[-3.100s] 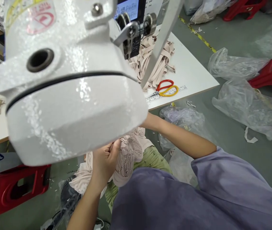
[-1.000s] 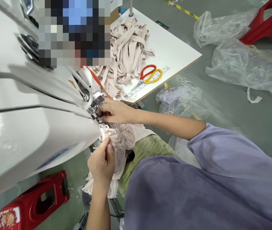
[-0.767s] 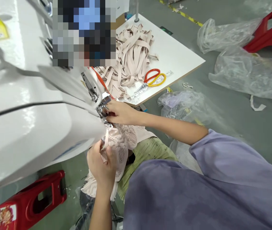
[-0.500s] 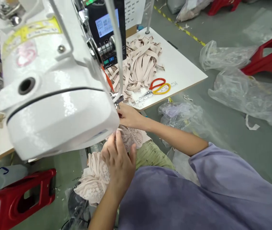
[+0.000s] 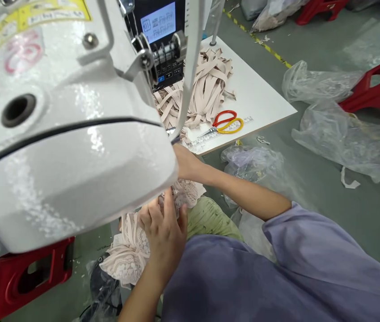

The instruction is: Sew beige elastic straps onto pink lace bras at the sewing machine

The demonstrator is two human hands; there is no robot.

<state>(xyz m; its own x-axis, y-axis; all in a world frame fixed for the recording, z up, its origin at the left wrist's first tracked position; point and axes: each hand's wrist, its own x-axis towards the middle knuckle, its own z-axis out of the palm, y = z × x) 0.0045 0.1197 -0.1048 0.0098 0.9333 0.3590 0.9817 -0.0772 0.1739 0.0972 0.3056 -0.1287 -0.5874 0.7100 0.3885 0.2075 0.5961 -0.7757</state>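
Lace garment: lower centre of frame, bunched below sewing machine head.
Left hand: fingers spread, pressing flat on lace.
Right hand: centre frame, fingers hidden behind machine; grip indeterminate.

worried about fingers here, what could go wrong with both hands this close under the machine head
The right hand reaches under the sewing machine head, fingertips hidden; they could meet moving parts unseen.
The lace fabric hangs loose below the left hand and might snag.
The scissors lie near the table edge and could get knocked off.
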